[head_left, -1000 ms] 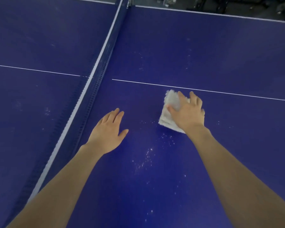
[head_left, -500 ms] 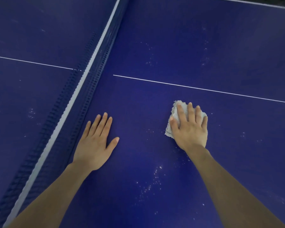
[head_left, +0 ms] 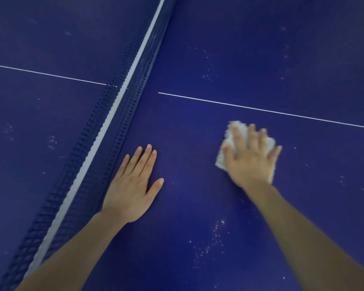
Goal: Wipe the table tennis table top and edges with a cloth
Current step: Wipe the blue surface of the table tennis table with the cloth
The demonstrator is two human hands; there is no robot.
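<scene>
While both bare forearms reach out over the blue table tennis table [head_left: 198, 206], white specks [head_left: 215, 234] dot the surface nearest the person. Ahead of them, the left hand [head_left: 132, 185] lies flat on the top just beside the net [head_left: 105, 131], fingers straight and close together, thumb out to the side. Further out, the right hand [head_left: 250, 158], blurred, presses a crumpled white cloth [head_left: 235, 133] onto the top with spread fingers, cloth poking out past the fingertips and thumb. Beyond it the white centre line [head_left: 282, 113] crosses the table.
</scene>
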